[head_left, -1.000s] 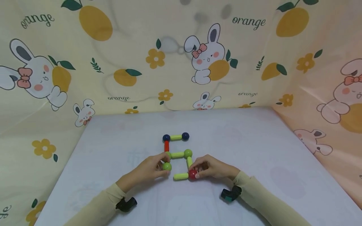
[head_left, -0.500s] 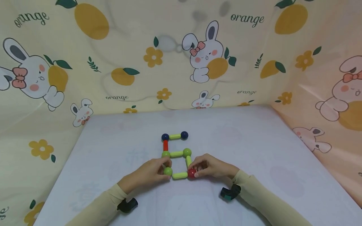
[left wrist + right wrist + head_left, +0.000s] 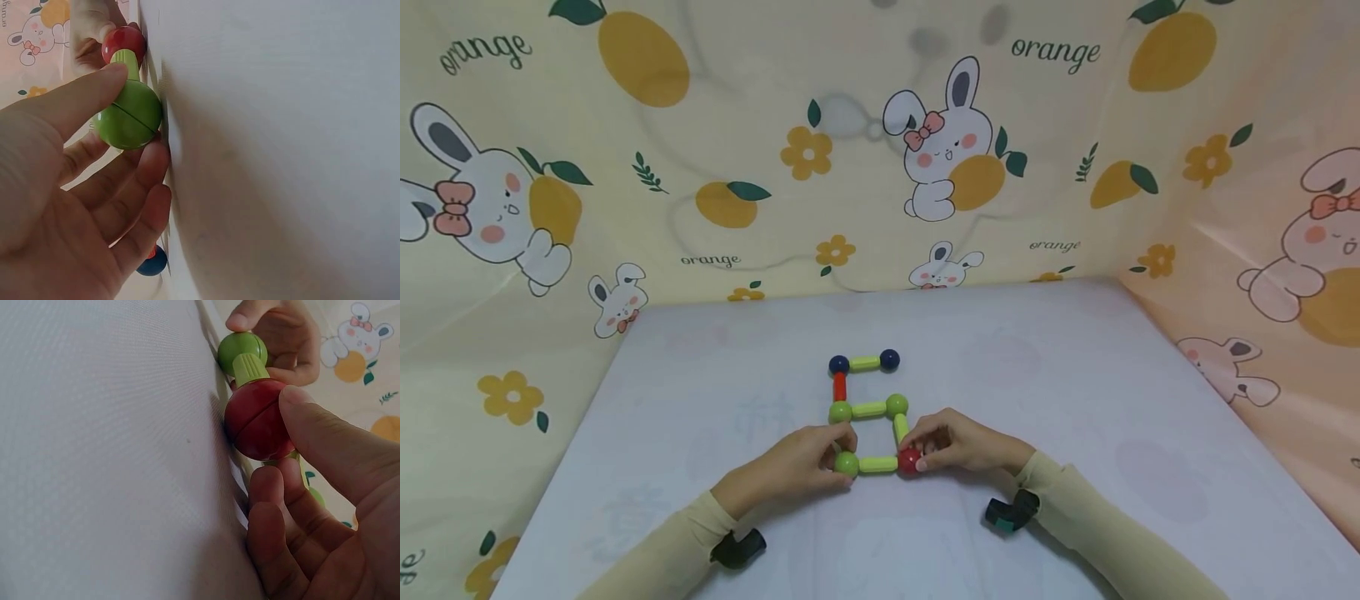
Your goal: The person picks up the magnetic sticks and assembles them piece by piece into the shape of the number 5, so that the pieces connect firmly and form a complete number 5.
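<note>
At the lower left corner of a figure made of balls and rods, my left hand (image 3: 782, 468) pinches a green ball (image 3: 847, 464) between thumb and fingers. My right hand (image 3: 966, 443) holds a red ball (image 3: 909, 462) at the lower right corner. A yellow-green rod (image 3: 877, 465) spans these two balls and meets both. Another such rod (image 3: 901, 427) runs from the red ball up to a second green ball (image 3: 897, 406). In the left wrist view the thumb lies against the held green ball (image 3: 130, 115). Left fingers hide whatever lies between the two left green balls.
Farther up the figure, a crosswise yellow-green rod (image 3: 869, 409) meets a green ball (image 3: 840, 412). From there a red rod (image 3: 839, 387) leads to a dark blue ball (image 3: 838, 366), linked by a rod to another dark blue ball (image 3: 890, 360). The white tabletop (image 3: 1037, 350) surrounds everything.
My left hand has brought the green ball down toward me, and it now meets the lower rod's left end, where a gap showed before. The right hand stays on the red ball.
</note>
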Demonstrator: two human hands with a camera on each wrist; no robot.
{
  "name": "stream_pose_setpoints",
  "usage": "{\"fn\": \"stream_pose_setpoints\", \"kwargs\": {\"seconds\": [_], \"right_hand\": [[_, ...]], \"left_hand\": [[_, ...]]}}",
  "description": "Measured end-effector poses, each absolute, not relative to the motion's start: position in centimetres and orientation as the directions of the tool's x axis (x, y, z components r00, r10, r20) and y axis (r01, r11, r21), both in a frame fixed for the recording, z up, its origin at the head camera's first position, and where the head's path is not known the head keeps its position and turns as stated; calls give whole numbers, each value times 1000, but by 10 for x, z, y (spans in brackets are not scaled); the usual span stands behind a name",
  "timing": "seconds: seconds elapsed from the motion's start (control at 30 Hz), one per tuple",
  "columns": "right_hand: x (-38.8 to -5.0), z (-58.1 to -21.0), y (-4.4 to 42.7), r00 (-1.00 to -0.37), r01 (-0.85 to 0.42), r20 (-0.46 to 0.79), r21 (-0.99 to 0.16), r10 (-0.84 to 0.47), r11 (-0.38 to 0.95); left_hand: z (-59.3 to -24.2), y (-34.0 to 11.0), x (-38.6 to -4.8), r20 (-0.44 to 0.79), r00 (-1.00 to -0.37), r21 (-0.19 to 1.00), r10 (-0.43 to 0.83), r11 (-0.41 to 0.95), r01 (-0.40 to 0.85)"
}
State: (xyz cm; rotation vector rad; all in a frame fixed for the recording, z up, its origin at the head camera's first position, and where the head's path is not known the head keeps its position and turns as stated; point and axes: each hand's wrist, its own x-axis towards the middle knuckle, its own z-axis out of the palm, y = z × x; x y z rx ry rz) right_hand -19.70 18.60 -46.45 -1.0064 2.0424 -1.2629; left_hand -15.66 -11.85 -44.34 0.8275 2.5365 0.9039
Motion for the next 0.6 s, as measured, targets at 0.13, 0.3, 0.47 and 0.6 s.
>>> {"fn": "stream_pose_setpoints", "kwargs": {"seconds": [0.13,0.3,0.47,0.6], "right_hand": [[-196,-464,186,-585,-309,-62,-905,-809,292],[-196,-463,185,-589,-301,-76,-903,-804,306],[-197,-463,186,-586,-308,-75,-900,-807,308],[-197,-461,187,-580,-305,-85,-900,-810,313]], "left_hand": [[-443,-119,-156,-112,-780,656,616,635,408],[-443,-120,-156,-121,-779,653,616,640,404],[-441,-121,-157,-115,-770,661,627,627,412],[-441,-120,-158,-102,-766,663,635,617,423]]}}
